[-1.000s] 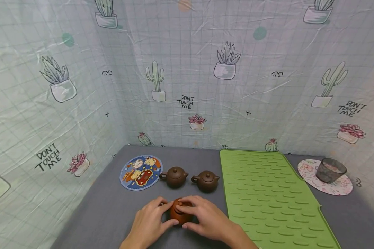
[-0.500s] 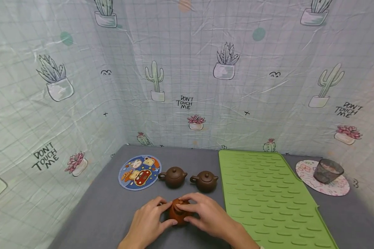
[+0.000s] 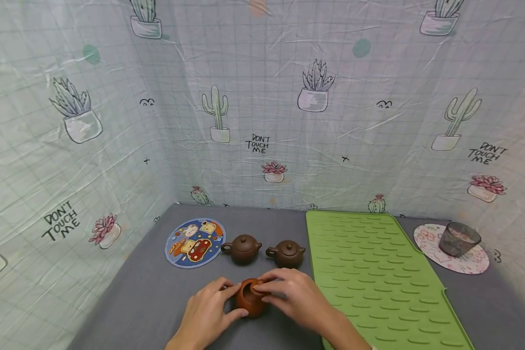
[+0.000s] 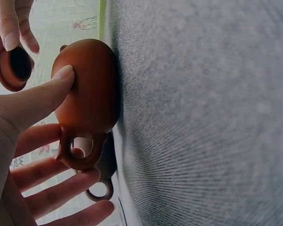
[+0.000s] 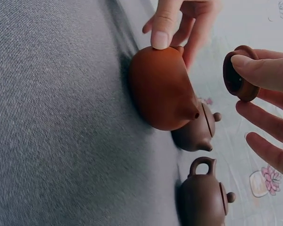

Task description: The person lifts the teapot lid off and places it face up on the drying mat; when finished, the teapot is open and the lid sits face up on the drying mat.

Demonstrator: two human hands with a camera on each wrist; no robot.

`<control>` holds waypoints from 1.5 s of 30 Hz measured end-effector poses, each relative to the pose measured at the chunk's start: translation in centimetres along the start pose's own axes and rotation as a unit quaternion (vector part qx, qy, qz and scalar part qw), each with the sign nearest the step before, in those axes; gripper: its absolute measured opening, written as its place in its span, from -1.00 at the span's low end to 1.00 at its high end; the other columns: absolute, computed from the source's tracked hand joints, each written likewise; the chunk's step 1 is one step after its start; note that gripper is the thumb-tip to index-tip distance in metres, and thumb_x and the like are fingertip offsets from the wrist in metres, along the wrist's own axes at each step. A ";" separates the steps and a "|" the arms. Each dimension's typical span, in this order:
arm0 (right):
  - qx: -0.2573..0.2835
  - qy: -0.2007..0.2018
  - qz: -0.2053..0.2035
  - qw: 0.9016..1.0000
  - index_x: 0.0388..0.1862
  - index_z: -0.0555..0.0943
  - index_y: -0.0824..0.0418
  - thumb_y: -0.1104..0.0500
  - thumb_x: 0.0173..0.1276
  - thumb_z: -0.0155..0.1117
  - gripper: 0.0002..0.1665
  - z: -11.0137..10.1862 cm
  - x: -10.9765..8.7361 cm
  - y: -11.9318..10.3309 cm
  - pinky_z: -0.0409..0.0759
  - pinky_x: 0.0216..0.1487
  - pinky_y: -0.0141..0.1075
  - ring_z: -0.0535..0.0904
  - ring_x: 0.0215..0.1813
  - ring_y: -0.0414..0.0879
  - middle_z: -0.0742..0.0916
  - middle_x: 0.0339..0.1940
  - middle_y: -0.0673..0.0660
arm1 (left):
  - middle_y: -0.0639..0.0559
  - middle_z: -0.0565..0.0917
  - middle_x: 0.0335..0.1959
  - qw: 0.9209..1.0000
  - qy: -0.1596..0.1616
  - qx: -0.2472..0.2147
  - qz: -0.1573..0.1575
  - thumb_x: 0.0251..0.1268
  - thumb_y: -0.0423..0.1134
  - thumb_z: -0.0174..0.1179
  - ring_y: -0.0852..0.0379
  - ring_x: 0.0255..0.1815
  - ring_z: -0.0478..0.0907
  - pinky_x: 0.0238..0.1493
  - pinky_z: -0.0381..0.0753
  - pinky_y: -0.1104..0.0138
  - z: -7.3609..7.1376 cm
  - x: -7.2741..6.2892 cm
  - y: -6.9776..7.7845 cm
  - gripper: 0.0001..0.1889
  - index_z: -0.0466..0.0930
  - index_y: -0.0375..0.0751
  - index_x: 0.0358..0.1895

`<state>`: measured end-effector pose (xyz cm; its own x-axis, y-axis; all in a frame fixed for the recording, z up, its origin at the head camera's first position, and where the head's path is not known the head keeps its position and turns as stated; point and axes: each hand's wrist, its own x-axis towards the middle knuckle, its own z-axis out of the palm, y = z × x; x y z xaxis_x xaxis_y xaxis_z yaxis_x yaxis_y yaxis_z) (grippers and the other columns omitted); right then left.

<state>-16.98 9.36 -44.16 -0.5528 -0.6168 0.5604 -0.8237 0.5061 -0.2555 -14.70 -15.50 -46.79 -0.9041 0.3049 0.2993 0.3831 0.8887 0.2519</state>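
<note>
A reddish-brown clay teapot (image 3: 250,307) sits on the grey cloth with its top uncovered. My left hand (image 3: 206,311) holds it on the left side, the thumb against its body and the index finger at the far rim. In the left wrist view the other fingers spread by the teapot's looped handle (image 4: 80,162). My right hand (image 3: 298,300) pinches the teapot lid (image 5: 249,89) between thumb and fingers, tilted and raised off the opening. The lid's dark underside shows in both wrist views.
Two darker brown lidded teapots (image 3: 244,250) (image 3: 287,254) stand behind the hands. A blue cartoon coaster (image 3: 179,233) lies at the back left. On the right are a green ridged mat (image 3: 367,272) and a smoky cup (image 3: 459,240) on a pink-patterned coaster (image 3: 424,236).
My right hand has lifted the lid off the teapot and moved it slightly right, baring the round opening. The left hand stays on the teapot's side.
</note>
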 end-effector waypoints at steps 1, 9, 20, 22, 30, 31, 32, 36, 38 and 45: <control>0.001 0.000 0.002 1.000 0.02 0.79 -0.15 0.09 0.22 0.55 -0.63 -0.1 0.0 0.0 0.68 -0.03 -0.38 0.73 -0.04 -0.29 0.79 -0.01 -0.14 | 0.28 0.66 -0.17 1.000 0.001 0.001 0.000 -0.03 0.26 0.51 0.28 -0.28 0.60 -0.46 0.53 0.40 0.0 0.0 0.0 -0.46 0.81 0.12 0.03; 0.007 -0.003 0.024 1.000 0.06 0.77 -0.10 0.11 0.24 0.53 -0.62 -1.7 -0.1 0.1 0.69 -0.06 -0.40 0.73 -0.02 -0.25 0.78 0.02 -0.11 | 0.28 0.66 -0.18 1.000 0.001 0.003 -0.002 -0.03 0.30 0.49 0.27 -0.29 0.60 -0.46 0.53 0.38 -0.1 0.0 0.0 -0.46 0.81 0.13 0.01; 0.025 0.017 0.035 0.999 0.13 0.71 -0.08 0.18 0.33 0.45 -0.60 -3.9 -0.9 0.4 0.70 0.00 -0.41 0.73 0.05 -0.26 0.75 0.08 -0.15 | 0.29 0.66 -0.18 1.000 0.003 -0.002 -0.007 -0.05 0.33 0.48 0.27 -0.28 0.62 -0.45 0.55 0.38 -0.2 0.0 0.1 -0.45 0.82 0.15 -0.01; 0.019 0.018 0.038 0.999 0.15 0.70 -0.10 0.18 0.34 0.44 -0.59 -4.3 -1.1 0.5 0.71 -0.02 -0.39 0.73 0.03 -0.27 0.74 0.08 -0.16 | 0.29 0.67 -0.17 1.000 0.004 -0.002 -0.006 -0.05 0.33 0.48 0.27 -0.27 0.63 -0.43 0.56 0.37 -0.2 0.0 0.1 -0.45 0.82 0.15 -0.01; -0.004 -0.005 0.063 0.998 0.18 0.67 -0.16 0.14 0.38 0.41 -0.59 -5.4 -2.3 0.6 0.71 -0.07 -0.40 0.72 -0.02 -0.31 0.74 0.05 -0.18 | 0.30 0.67 -0.17 1.000 0.020 -0.006 -0.003 -0.06 0.32 0.49 0.25 -0.25 0.65 -0.41 0.60 0.35 -0.2 -0.1 0.1 -0.46 0.82 0.15 -0.02; -0.005 -0.006 0.066 0.998 0.18 0.67 -0.17 0.14 0.38 0.41 -0.59 -5.5 -2.5 0.7 0.71 -0.07 -0.40 0.72 -0.02 -0.32 0.74 0.04 -0.19 | 0.30 0.67 -0.18 1.000 0.021 -0.007 -0.002 -0.06 0.32 0.49 0.25 -0.25 0.65 -0.41 0.60 0.34 -0.2 -0.1 0.1 -0.46 0.82 0.15 -0.02; -0.007 -0.005 0.069 0.998 0.17 0.67 -0.17 0.13 0.38 0.41 -0.59 -5.7 -2.7 0.7 0.71 -0.08 -0.40 0.72 -0.03 -0.32 0.74 0.03 -0.20 | 0.30 0.67 -0.18 1.000 0.023 -0.008 -0.001 -0.07 0.32 0.49 0.25 -0.26 0.65 -0.41 0.60 0.35 -0.2 -0.1 0.1 -0.46 0.83 0.15 -0.03; -0.013 0.003 0.077 0.997 0.15 0.67 -0.15 0.14 0.37 0.42 -0.61 -6.1 -3.6 0.9 0.71 -0.04 -0.39 0.72 -0.01 -0.34 0.74 0.02 -0.24 | 0.30 0.67 -0.18 0.999 0.029 -0.014 0.004 -0.07 0.32 0.50 0.26 -0.26 0.65 -0.42 0.59 0.35 -0.2 -0.1 0.0 -0.47 0.83 0.15 -0.04; -0.015 0.008 0.083 0.996 0.12 0.66 -0.12 0.16 0.34 0.44 -0.61 -6.3 -4.1 1.0 0.71 -0.03 -0.39 0.72 -0.02 -0.36 0.74 0.01 -0.26 | 0.30 0.67 -0.18 0.999 0.031 -0.015 0.004 -0.08 0.31 0.50 0.26 -0.26 0.65 -0.42 0.59 0.35 -0.2 -0.1 0.0 -0.47 0.83 0.14 -0.04; -0.021 0.010 0.111 0.994 0.04 0.63 -0.14 0.20 0.33 0.45 -0.64 -7.1 -5.6 1.3 0.71 -0.08 -0.41 0.72 -0.06 -0.41 0.74 -0.07 -0.33 | 0.30 0.68 -0.18 0.999 0.034 -0.017 0.007 -0.08 0.31 0.51 0.25 -0.25 0.67 -0.41 0.61 0.34 -0.1 0.0 0.0 -0.47 0.83 0.13 -0.04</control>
<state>-14.03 17.73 -42.06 -0.7169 -0.4751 0.5102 -0.6759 0.6531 -0.3415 -14.65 -15.58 -46.71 -0.8846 0.2920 0.3637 0.4025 0.8719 0.2790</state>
